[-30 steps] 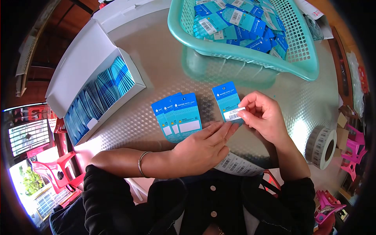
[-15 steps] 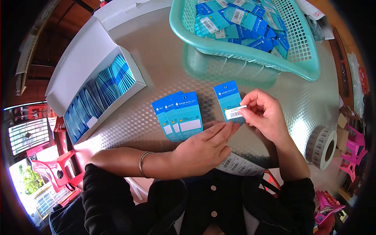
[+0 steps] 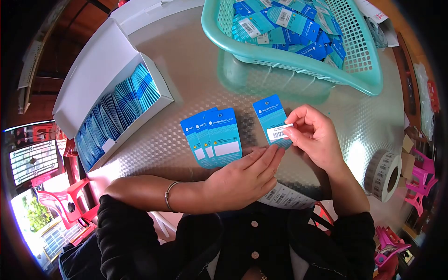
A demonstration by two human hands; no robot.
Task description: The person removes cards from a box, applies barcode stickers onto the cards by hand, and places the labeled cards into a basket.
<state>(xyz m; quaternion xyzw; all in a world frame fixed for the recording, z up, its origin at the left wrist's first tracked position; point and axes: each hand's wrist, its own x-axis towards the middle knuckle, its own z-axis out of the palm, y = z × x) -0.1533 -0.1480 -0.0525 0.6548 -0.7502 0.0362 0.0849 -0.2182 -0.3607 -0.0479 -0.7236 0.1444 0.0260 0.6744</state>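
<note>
My right hand (image 3: 313, 134) pinches a white barcode sticker (image 3: 278, 133) between thumb and index finger, laid across the lower part of a blue and teal "Water Repellent" card (image 3: 269, 110). The fingertips of my left hand (image 3: 245, 176) rest along that card's lower edge. A strip of barcode labels (image 3: 287, 197) runs out from beneath my left hand, apparently held by it; the thumb and the grip itself are hidden. Left of the card, three similar cards (image 3: 225, 135) overlap in a fan, with blank white boxes showing.
An open white box (image 3: 161, 99) packed with upright blue cards stands at the left. A teal plastic basket (image 3: 298, 70) at the back holds many cards bearing barcode stickers. On the right is a roll of labels (image 3: 383, 175). The metal table (image 3: 182, 56) has a patterned surface.
The card has shifted very slightly left and up under my hands. The sticker lies flatter across it, showing more of its barcode. My left fingers have straightened a little.
</note>
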